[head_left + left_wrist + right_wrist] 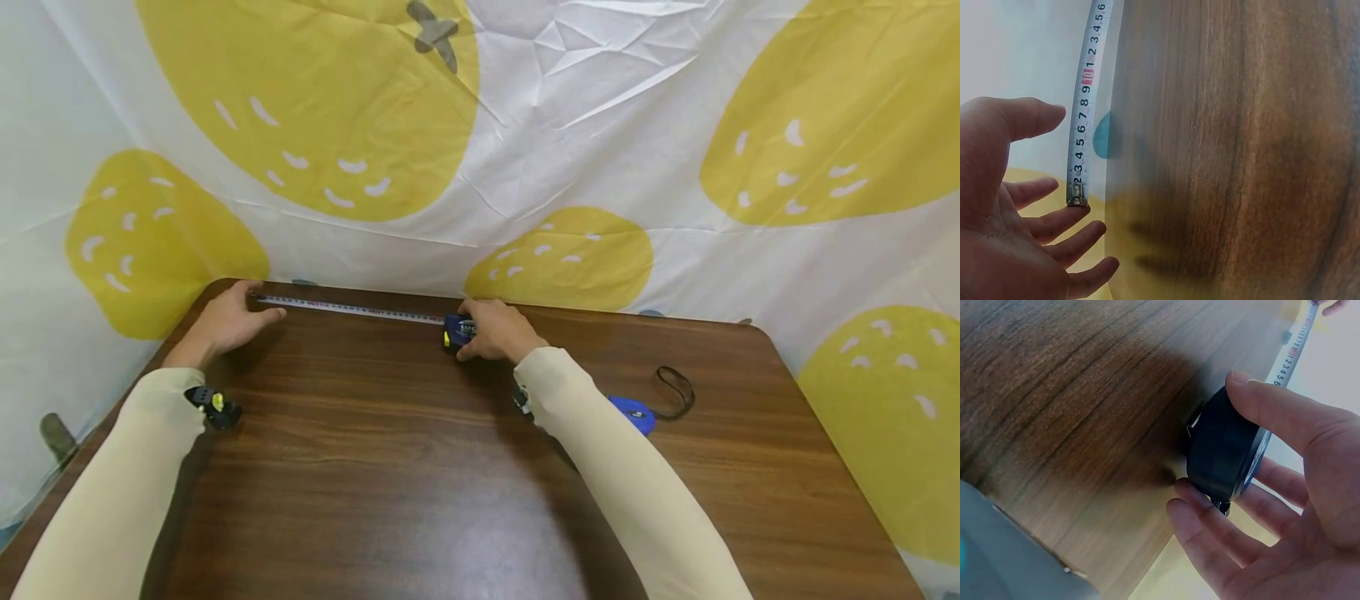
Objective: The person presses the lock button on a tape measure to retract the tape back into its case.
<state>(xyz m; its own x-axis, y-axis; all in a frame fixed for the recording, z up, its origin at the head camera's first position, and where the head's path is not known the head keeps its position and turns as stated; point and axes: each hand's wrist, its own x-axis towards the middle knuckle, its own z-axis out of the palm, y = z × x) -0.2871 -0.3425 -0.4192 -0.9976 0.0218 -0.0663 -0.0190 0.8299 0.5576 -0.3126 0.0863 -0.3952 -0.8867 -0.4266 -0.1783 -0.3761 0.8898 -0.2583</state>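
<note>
The cream-sleeved left arm (112, 479) stretched forward from the lower left of the head view; the cream-sleeved right arm (630, 467) slanted forward and inward from the lower right. The hands were bare and well apart. The left hand (227, 321) had its fingers (1075, 247) spread and its thumb (1032, 117) held away from them. The right hand (501, 332) gripped, its thumb and fingers curled.

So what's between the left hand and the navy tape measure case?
The head view shows the extended measuring blade running from the left hand to the tape measure case.
</note>
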